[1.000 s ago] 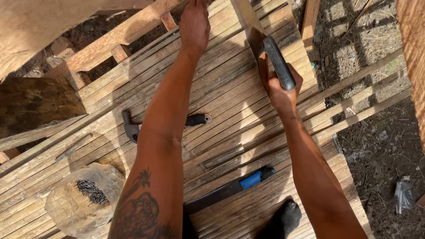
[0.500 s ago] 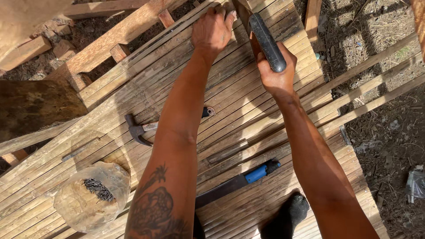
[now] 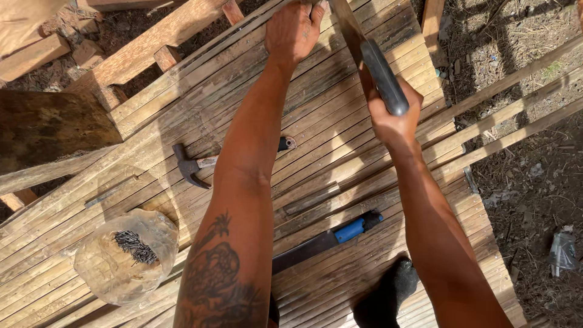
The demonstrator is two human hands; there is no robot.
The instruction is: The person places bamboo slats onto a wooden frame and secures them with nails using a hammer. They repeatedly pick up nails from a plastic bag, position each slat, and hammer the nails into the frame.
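Note:
My right hand [image 3: 395,118] grips the dark handle of a long knife [image 3: 384,76] whose blade runs up toward the top edge of the view. Near that top edge my left hand [image 3: 294,29] presses on the bamboo slat floor [image 3: 182,121], just left of the blade. Whether it holds a slat cannot be made out. Under my left forearm lies a claw hammer [image 3: 193,167], partly hidden. A second knife with a blue and black handle [image 3: 331,237] rests on the slats between my arms.
A clear plastic bag of dark nails [image 3: 127,255] sits at the lower left. A foot in a black sock [image 3: 388,294] stands on the slats. Wooden beams [image 3: 152,42] frame the platform's far side; bare ground with litter lies beyond the right edge.
Both hands have moved up and away along the slats. The knife in my right hand has shifted further up the platform, and the view has tilted down.

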